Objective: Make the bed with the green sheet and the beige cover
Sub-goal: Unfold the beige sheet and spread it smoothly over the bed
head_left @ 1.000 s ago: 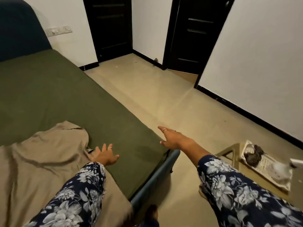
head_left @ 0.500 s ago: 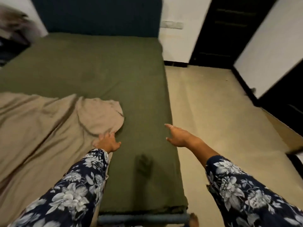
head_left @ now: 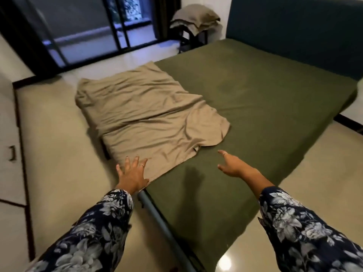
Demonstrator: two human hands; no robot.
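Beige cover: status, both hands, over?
Left hand open, flat on beige cover edge. Right hand open over green sheet. Cover rumpled, spans one side only. Nothing in the way.

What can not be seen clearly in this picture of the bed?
- Head view: the beige cover hides the bed's left side beneath it.
- Head view: the right picture edge cuts off the green sheet and headboard.
- Head view: the left hand lies on the cover's corner; whether its fingers press is unclear.
- Head view: the pile on the stool is too blurred to identify.

Far beyond my hands I saw grey pillows piled on a dark stool, a glass sliding door, and a teal headboard.
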